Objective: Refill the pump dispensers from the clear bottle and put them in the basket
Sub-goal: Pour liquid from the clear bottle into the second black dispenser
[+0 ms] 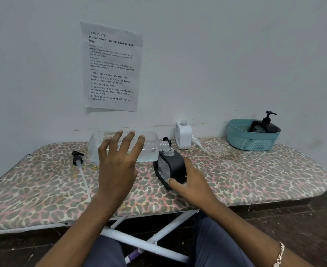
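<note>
- Neck of clear bottle (151, 145) points right, long axis level, at mouth of black dispenser (176, 166).
- Spread, straight fingers of left hand (118, 162) lie across it; right hand (192, 183) grips the dispenser.

Leopard-print board (236, 180), black dispenser (175, 166), white dispenser (183, 135), loose pump (77, 159), teal basket (253, 139)

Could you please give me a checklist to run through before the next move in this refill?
1. Neck of clear bottle at open mouth of black dispenser: ok.
2. Black dispenser steadied: ok, right hand grips it, tilted.
3. Hold on clear bottle: cannot tell; left hand lies spread across it, thumb hidden.
4. Loose black pump within reach: ok, lying on the board left of the bottle.
5. Room in basket: ok, only one pumped dispenser inside.
6. Black dispenser's fill level: cannot tell.
</note>
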{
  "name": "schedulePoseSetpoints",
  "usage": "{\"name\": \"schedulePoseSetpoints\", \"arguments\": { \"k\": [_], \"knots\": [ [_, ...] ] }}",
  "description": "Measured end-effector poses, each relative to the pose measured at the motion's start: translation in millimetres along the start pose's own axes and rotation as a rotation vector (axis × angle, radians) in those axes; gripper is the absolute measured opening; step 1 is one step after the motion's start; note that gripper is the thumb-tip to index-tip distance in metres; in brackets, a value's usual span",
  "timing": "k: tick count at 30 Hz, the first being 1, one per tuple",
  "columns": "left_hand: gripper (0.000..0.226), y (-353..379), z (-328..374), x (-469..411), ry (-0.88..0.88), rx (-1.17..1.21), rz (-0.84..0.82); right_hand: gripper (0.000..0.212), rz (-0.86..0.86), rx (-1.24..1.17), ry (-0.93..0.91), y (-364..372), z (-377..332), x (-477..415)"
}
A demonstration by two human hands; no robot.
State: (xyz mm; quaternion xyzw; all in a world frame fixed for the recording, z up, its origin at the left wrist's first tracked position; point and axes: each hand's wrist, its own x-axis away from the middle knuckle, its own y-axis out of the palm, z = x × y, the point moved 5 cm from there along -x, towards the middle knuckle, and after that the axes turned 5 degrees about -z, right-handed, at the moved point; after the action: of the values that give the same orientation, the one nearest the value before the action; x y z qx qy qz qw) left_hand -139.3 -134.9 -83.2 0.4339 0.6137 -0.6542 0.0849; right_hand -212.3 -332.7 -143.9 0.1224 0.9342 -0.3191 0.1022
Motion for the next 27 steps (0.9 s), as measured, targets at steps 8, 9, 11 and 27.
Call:
{"name": "schedulePoseSetpoints", "arguments": {
  "k": [8, 9, 11, 27],
  "knots": [
    [0.083, -0.3, 0.0, -0.3, -0.002, -0.005, 0.010, 0.051, -0.004, 0.007, -0.005, 0.1, 0.4, -1.1],
    [0.083, -0.5, 0.1, -0.3, -0.002, -0.005, 0.010, 0.050, -0.003, 0.010, -0.005, 0.0, 0.3, -0.9],
    [0.082, -1.0, 0.2, -0.1, -0.001, -0.004, 0.012, 0.050, -0.002, 0.017, -0.005, 0.0, 0.3, -0.8],
    [0.082, -1.7, 0.2, -0.2, -0.001, -0.004, 0.016, 0.054, 0.000, 0.009, -0.008, 0.2, 1.6, -2.2]
  ]
}}
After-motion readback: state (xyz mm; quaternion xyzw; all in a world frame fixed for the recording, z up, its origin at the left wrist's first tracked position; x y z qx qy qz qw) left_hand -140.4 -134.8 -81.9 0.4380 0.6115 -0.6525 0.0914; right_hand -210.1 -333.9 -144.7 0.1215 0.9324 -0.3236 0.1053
